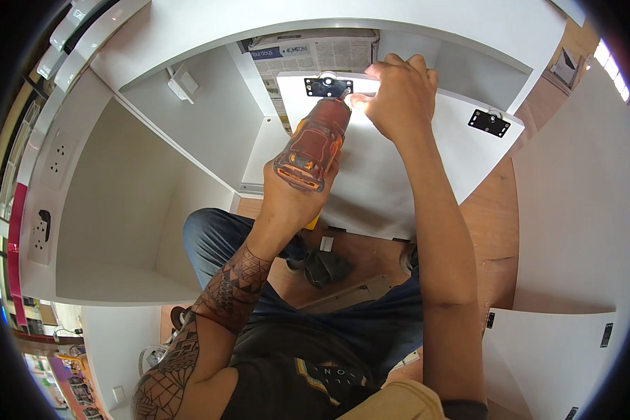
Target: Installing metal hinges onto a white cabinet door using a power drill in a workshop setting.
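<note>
My left hand (290, 189) is wrapped round the grip of a red and black cordless drill (315, 140). The drill points away from me, its front end at a black hinge plate (327, 87) on the upper edge of a white door panel (388, 161). My right hand (402, 98) is curled at that panel's edge, its fingertips close to the drill's tip, where a bright light shines. Whether a screw is between them is hidden. A second black hinge plate (488, 123) sits at the panel's right corner. The panel leans against the white cabinet.
Newspaper (315, 59) stands inside the white cabinet (210, 112) behind the panel. Wall sockets (43, 224) are set in the unit at left. Another white panel (549, 357) with black fittings lies at lower right. My legs (220, 241) straddle the space below on the wooden floor (490, 224).
</note>
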The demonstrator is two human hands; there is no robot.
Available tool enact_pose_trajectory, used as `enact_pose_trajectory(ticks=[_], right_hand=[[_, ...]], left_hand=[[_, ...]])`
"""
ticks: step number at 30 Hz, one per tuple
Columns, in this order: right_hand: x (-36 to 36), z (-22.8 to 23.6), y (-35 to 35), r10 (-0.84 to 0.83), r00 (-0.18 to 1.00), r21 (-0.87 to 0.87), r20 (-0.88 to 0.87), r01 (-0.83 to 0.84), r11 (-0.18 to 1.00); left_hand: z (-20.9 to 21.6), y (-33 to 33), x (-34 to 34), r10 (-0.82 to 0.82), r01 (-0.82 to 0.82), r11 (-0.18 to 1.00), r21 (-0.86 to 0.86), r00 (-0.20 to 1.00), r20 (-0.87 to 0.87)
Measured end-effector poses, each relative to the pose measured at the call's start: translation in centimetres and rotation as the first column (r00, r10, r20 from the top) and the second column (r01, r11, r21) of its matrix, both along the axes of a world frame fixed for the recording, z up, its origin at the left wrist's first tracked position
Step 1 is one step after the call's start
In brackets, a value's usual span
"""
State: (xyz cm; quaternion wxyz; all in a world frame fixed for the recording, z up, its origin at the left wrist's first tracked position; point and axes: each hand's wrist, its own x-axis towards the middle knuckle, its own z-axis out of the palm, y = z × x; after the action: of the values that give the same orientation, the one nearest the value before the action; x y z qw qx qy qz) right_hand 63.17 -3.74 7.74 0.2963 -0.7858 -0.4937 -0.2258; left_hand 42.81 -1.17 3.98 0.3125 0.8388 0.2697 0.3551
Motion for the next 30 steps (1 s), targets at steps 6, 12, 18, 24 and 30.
enact_pose_trajectory(ticks=[6, 12, 18, 24, 30], right_hand=[[0.1, 0.0, 0.1, -0.027, 1.000, -0.013, 0.013, 0.027, 1.000], [0.0, 0.2, 0.1, -0.014, 1.000, -0.027, 0.016, 0.014, 1.000], [0.1, 0.2, 0.3, -0.034, 0.999, -0.059, 0.020, 0.035, 0.998], [0.2, 0.2, 0.3, -0.044, 0.999, -0.084, 0.027, 0.046, 0.995], [0.1, 0.1, 0.3, -0.012, 1.000, -0.048, 0.024, 0.014, 0.999]], left_hand=[[-0.1, 0.1, 0.4, -0.010, 0.010, 1.000, 0.003, 1.000, -0.004], [-0.8, 0.4, 0.5, -0.024, 0.025, 0.999, -0.026, 0.998, 0.050], [-1.1, 0.4, 1.0, -0.003, -0.002, 0.999, 0.045, 0.994, 0.109], [-0.6, 0.5, 1.0, 0.005, 0.007, 0.986, -0.169, 0.997, 0.071], [-1.2, 0.4, 1.2, -0.023, 0.032, 0.995, -0.090, 0.995, 0.100]])
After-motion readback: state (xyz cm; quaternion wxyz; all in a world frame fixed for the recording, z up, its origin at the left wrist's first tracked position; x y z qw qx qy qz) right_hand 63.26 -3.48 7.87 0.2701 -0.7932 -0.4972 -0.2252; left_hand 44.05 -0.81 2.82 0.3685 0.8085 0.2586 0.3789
